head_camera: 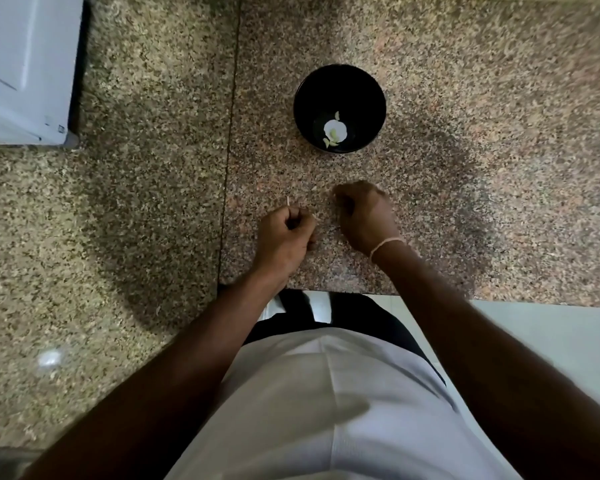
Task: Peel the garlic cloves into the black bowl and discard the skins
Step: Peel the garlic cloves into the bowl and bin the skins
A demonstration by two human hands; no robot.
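Note:
The black bowl stands on the speckled granite counter, beyond my hands. Pale garlic pieces lie at its bottom. My left hand is curled into a fist near the counter's front edge, and a thin pale sliver of garlic skin sticks up out of it. My right hand is also curled, a little to the right and slightly farther forward, with a thin band on its wrist. Whatever it holds is hidden by the fingers.
A white appliance stands at the back left of the counter. A seam runs down the granite left of the bowl. The counter's front edge lies just behind my wrists, with pale floor below at right.

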